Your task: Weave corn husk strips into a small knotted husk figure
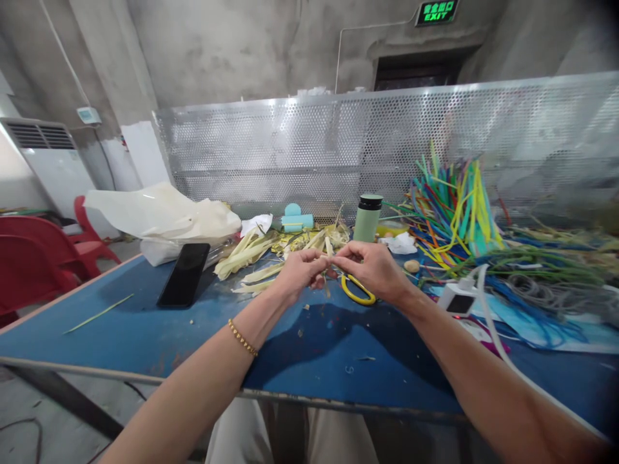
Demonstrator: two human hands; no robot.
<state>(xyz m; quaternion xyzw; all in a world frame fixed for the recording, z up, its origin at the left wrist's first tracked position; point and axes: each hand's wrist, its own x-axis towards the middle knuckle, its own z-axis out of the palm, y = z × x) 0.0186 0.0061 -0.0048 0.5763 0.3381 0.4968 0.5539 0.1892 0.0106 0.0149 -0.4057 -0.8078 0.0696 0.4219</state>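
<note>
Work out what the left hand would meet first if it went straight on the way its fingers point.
Most likely the right hand, directly ahead of and very close to the left hand; this view leaves unclear whether they touch.

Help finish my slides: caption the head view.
Left hand and right hand, pinched close together above a blue table with scattered pale strips.

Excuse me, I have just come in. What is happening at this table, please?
A person's left hand and right hand meet above a blue table, pinching a thin pale piece that is mostly hidden. More pale strips lie on the table beyond the hands. A yellow handle loop shows beside the right hand, and a dark phone lies off to the left.
</note>
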